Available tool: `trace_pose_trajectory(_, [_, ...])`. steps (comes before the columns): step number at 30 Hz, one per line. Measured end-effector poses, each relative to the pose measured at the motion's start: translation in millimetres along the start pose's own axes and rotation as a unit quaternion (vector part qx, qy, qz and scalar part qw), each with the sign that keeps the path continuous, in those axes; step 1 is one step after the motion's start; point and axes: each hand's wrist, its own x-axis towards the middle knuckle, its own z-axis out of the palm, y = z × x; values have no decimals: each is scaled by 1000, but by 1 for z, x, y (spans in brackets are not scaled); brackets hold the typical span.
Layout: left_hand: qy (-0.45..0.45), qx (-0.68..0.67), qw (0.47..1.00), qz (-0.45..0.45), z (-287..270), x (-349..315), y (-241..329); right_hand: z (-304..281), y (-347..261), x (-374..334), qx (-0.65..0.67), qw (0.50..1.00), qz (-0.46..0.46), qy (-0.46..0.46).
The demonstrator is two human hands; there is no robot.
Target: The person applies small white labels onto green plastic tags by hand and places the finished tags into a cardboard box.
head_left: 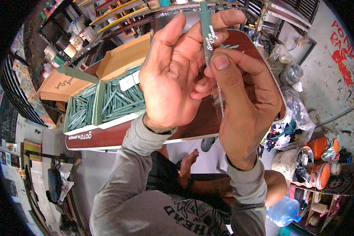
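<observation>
A dark green pen (205, 29) with white lettering stands upright between my hands, its lower part in a clear plastic sleeve (218, 103). My right hand (249, 106) pinches the pen and sleeve, thumb in front. Behind the pen, palm toward me, is my left hand (165, 88); its thumb and forefinger are spread apart while the other fingers curl loosely against the sleeve. To the left, two open cardboard boxes (99, 122) hold many green pens (120, 98). A white slip (129, 81) lies on the pens in the right-hand box.
The boxes stand on a dark red table (192, 126) with a pale edge. More green pens (231, 46) lie at its far right. Shelves with jars (76, 41) line the back left. Right of the table are plastic bags (297, 110), a bucket (289, 159) and a blue water jug (284, 211).
</observation>
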Motion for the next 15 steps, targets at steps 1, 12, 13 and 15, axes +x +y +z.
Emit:
trace_pose_trajectory(1, [-1,3,1000,1,-1,1,-1,-1,0,0,3,1000,4,1])
trace_pose_trajectory(12, [62,27,997,-26,14,0,3,-4,0,2,11,1000,-7,-3])
trace_pose_trajectory(13, [53,12,998,-19,11,0,1,-3,0,1,26,1000,0,-1])
trace_pose_trajectory(15, [62,10,998,-16,15,1,3,-2,-1,1,40,999,11,3])
